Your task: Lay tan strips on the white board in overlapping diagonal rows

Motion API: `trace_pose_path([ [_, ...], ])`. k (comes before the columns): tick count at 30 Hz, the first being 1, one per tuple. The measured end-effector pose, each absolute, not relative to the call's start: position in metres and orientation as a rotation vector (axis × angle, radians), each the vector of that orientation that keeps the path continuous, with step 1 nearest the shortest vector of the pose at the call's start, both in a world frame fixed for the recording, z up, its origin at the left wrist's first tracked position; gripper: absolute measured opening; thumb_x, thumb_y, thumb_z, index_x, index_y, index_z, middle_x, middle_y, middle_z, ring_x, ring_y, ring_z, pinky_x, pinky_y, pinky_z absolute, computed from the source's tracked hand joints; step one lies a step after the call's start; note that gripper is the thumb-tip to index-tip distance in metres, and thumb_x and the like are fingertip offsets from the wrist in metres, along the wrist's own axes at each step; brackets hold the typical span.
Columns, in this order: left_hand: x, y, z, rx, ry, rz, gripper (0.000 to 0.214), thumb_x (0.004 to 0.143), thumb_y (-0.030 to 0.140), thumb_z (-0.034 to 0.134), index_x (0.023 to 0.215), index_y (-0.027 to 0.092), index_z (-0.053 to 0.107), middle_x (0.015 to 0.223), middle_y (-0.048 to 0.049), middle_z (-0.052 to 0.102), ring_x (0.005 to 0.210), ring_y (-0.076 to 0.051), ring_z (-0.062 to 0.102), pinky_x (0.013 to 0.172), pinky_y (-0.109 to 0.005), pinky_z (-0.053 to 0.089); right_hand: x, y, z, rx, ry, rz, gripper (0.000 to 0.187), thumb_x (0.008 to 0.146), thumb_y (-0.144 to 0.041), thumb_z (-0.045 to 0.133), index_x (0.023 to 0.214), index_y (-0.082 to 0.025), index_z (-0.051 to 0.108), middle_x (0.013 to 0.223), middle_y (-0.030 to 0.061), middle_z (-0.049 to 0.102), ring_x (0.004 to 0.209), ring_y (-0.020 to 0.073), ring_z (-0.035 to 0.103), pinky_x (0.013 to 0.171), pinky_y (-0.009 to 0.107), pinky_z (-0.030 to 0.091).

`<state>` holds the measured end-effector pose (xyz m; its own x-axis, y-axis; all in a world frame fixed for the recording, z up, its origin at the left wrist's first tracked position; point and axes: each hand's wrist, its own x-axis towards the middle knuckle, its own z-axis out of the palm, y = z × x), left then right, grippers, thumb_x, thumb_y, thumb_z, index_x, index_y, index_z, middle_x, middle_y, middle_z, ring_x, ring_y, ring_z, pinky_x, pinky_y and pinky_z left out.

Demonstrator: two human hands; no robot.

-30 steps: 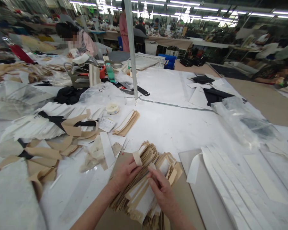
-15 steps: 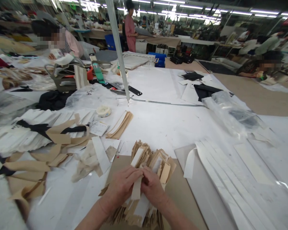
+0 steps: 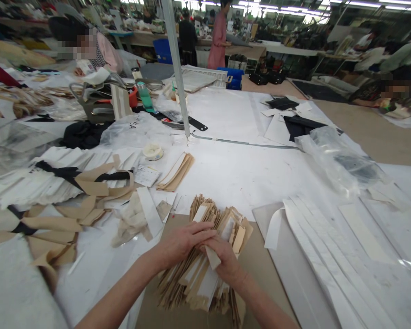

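Note:
A pale strip [image 3: 213, 258], its lower end bent up, is pinched in my right hand [image 3: 228, 260]. My left hand [image 3: 183, 242] lies across from the left with its fingers stretched out over the right fingertips; its thumb and the strip's upper part are hidden. Beneath both hands is a fanned pile of tan and white strips [image 3: 200, 285]. The pile rests on a brown board [image 3: 260, 274].
To the right, long white strips [image 3: 315, 246] lie on a grey sheet. A small tan bundle [image 3: 176, 172], a tape roll [image 3: 153, 151] and fabric scraps [image 3: 55, 224] lie left. A metal post [image 3: 178, 68] stands ahead. A clear plastic bag [image 3: 342, 160] sits right. Co-workers work beyond.
My left hand has slid over the right fingertips, and its fingers have straightened. The strip, which hung down between both hands, now shows bent at the right hand. The view has shifted slightly.

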<state>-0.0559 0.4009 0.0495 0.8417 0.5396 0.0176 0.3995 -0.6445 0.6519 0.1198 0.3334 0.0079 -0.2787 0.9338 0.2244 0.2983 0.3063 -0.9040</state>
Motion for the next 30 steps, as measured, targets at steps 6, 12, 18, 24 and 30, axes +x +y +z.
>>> trace_pose_path([
  [6,-0.054,0.399,0.060,2.615,0.704,0.270,0.014,0.089,0.019,0.051,0.098,0.021,0.061,0.090,-0.0038,0.064,0.087,-0.016,0.057,0.076,-0.027,0.046,0.131,0.334,0.025,-1.080,-1.736,1.164,0.025,0.092,-0.035,0.050,0.102,-0.024,0.069,0.096,0.0065,0.069,0.091,0.0196,0.062,0.081,0.032,0.050],
  [12,-0.054,0.357,0.049,2.356,1.208,0.351,0.024,0.093,0.028,0.044,0.076,0.022,0.060,0.070,-0.0003,0.061,0.062,-0.013,0.056,0.056,-0.023,0.039,0.149,0.349,0.035,-1.125,-1.239,1.873,0.028,0.084,-0.045,0.060,0.088,-0.022,0.074,0.072,0.0014,0.070,0.062,0.0128,0.060,0.056,0.023,0.047],
  [18,-0.036,0.317,0.032,2.045,1.370,0.484,0.026,0.091,0.033,0.044,0.075,0.023,0.061,0.073,-0.0005,0.068,0.066,-0.015,0.062,0.058,-0.025,0.041,0.145,0.357,0.031,-1.256,-0.954,2.111,0.025,0.078,-0.041,0.067,0.080,-0.017,0.074,0.064,0.0025,0.068,0.054,0.0106,0.058,0.042,0.017,0.037],
  [24,-0.045,0.342,0.051,1.916,1.255,0.331,0.037,0.093,0.039,0.037,0.071,0.022,0.061,0.065,0.0007,0.063,0.062,-0.015,0.058,0.057,-0.024,0.040,0.135,0.343,0.034,-1.440,-1.867,1.209,0.020,0.089,-0.020,0.053,0.081,-0.018,0.071,0.070,0.0033,0.069,0.063,0.0165,0.063,0.056,0.025,0.050],
  [30,-0.040,0.371,0.053,1.770,1.312,0.446,0.035,0.091,0.042,0.037,0.082,0.021,0.063,0.071,-0.0001,0.065,0.066,-0.015,0.057,0.062,-0.025,0.042,0.122,0.313,0.030,-1.222,-2.388,0.318,0.034,0.087,-0.003,0.042,0.115,-0.004,0.060,0.110,0.0198,0.064,0.102,0.0286,0.059,0.087,0.041,0.052],
])
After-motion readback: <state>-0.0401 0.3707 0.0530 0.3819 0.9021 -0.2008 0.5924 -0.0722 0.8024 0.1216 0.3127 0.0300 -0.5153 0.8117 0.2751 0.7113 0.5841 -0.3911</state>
